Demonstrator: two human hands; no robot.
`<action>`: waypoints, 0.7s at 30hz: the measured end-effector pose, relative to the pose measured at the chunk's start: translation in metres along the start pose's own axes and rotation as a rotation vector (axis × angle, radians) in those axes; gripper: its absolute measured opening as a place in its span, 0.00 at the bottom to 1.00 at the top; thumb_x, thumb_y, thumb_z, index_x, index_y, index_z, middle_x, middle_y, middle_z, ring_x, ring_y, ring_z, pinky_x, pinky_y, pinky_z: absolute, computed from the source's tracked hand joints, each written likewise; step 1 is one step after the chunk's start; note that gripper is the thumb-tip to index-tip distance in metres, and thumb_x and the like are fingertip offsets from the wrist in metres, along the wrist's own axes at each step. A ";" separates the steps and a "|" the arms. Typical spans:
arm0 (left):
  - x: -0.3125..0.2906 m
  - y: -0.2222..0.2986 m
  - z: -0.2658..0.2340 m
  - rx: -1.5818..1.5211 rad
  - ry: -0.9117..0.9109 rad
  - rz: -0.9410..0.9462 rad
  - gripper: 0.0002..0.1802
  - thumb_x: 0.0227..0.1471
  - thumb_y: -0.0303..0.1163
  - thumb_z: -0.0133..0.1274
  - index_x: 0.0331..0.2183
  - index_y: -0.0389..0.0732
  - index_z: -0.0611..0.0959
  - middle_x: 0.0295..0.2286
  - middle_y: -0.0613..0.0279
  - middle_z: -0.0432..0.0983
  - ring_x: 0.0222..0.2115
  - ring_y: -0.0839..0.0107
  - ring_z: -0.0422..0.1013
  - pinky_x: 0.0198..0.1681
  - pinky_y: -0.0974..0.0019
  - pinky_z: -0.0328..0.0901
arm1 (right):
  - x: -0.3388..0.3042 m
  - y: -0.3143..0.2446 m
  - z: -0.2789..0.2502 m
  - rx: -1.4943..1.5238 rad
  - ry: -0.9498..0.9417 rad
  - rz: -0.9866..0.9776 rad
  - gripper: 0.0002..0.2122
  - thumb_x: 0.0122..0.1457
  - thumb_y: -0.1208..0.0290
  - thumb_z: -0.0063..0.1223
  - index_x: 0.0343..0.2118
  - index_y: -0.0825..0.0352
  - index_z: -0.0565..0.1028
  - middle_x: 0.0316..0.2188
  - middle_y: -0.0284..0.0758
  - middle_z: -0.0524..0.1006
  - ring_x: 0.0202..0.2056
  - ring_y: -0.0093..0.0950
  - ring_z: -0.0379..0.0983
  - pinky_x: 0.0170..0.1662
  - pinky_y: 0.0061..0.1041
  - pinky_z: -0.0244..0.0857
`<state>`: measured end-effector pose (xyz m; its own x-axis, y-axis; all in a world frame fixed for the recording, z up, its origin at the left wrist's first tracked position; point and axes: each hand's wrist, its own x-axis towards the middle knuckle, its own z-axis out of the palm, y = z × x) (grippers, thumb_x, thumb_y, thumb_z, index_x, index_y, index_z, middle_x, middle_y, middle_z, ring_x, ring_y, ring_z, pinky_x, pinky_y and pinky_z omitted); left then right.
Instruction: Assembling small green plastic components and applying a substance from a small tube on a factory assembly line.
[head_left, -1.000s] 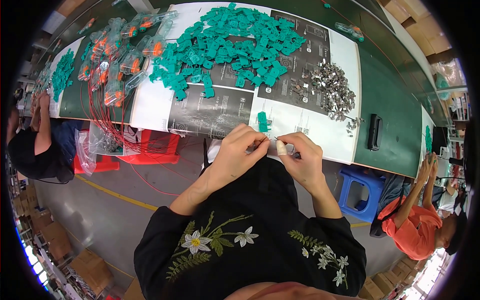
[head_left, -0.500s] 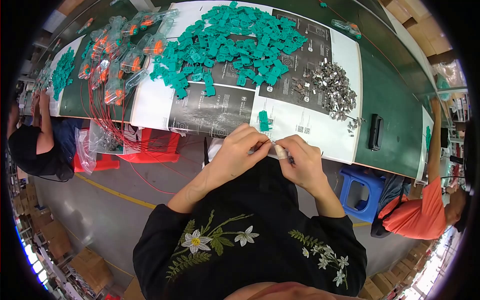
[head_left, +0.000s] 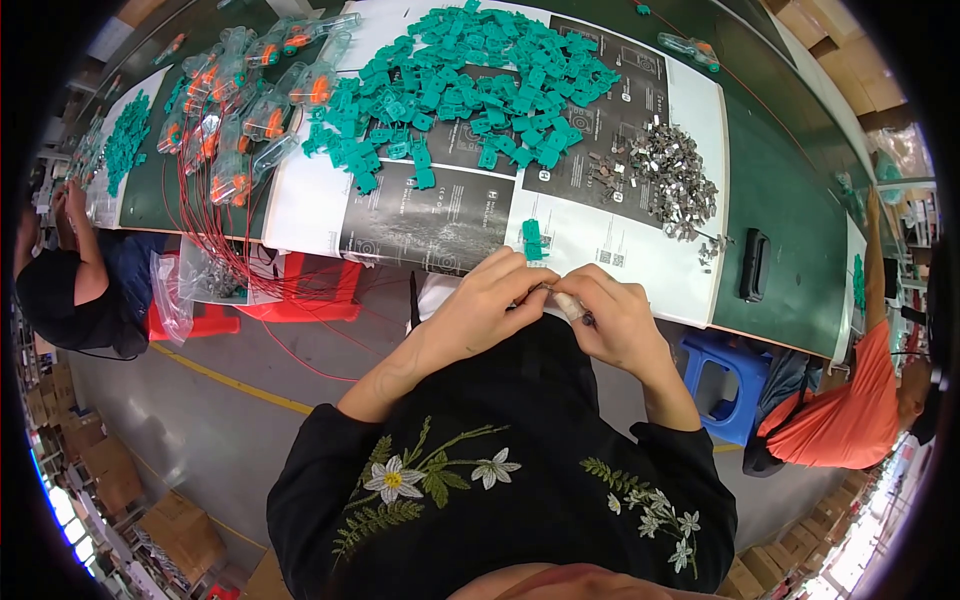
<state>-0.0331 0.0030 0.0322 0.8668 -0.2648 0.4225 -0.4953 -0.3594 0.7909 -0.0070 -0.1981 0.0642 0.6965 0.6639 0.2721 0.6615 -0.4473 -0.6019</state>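
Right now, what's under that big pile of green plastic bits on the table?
The green plastic pieces lie on white and black printed sheets, spread over the dark green table. What the sheets show right beneath the heap is covered.

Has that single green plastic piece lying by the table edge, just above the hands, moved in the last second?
No. The green plastic piece lies at the same spot on the printed sheet, just above the left hand.

1. The place is a factory assembly hall: a long green-topped workbench [head_left: 780, 170] carries a big heap of small teal plastic parts [head_left: 480, 80] and a pile of tiny silver metal clips [head_left: 670, 170]
2. Clear plastic housings with orange inserts and red wires [head_left: 240, 110] lie in bulk
3. Seated co-workers, a blue plastic stool [head_left: 725, 385], stacked brown cardboard cartons [head_left: 180, 530] and a yellow floor line [head_left: 230, 385] fill the bare concrete floor
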 end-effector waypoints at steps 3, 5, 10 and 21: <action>0.000 -0.002 0.000 -0.032 0.053 -0.013 0.09 0.42 0.19 0.60 0.31 0.37 0.82 0.20 0.64 0.68 0.23 0.70 0.65 0.27 0.69 0.62 | 0.002 -0.001 -0.001 0.007 -0.015 0.017 0.17 0.39 0.84 0.56 0.36 0.65 0.74 0.30 0.33 0.75 0.25 0.34 0.74 0.24 0.27 0.66; 0.000 -0.005 -0.001 -0.097 0.037 -0.066 0.08 0.42 0.20 0.60 0.30 0.37 0.82 0.20 0.65 0.67 0.23 0.73 0.65 0.26 0.69 0.62 | 0.003 0.000 -0.002 0.010 -0.024 0.028 0.16 0.40 0.84 0.57 0.36 0.65 0.74 0.30 0.33 0.75 0.25 0.34 0.74 0.24 0.27 0.66; -0.004 -0.006 -0.004 -0.314 -0.064 -0.403 0.05 0.45 0.20 0.60 0.29 0.35 0.81 0.21 0.69 0.71 0.23 0.81 0.66 0.27 0.73 0.63 | 0.000 0.001 -0.002 -0.053 -0.028 -0.044 0.18 0.39 0.83 0.58 0.37 0.65 0.74 0.33 0.32 0.76 0.24 0.31 0.73 0.23 0.25 0.65; -0.003 -0.008 -0.006 -0.804 -0.061 -0.800 0.04 0.49 0.21 0.59 0.30 0.32 0.82 0.25 0.66 0.77 0.25 0.81 0.71 0.28 0.76 0.66 | 0.007 0.010 -0.006 -0.524 0.008 -0.502 0.17 0.43 0.75 0.55 0.39 0.70 0.73 0.36 0.35 0.74 0.22 0.26 0.72 0.22 0.24 0.64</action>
<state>-0.0314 0.0116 0.0273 0.9028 -0.2681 -0.3364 0.3987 0.2278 0.8884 0.0062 -0.2015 0.0644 0.2744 0.8612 0.4278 0.9469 -0.3195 0.0358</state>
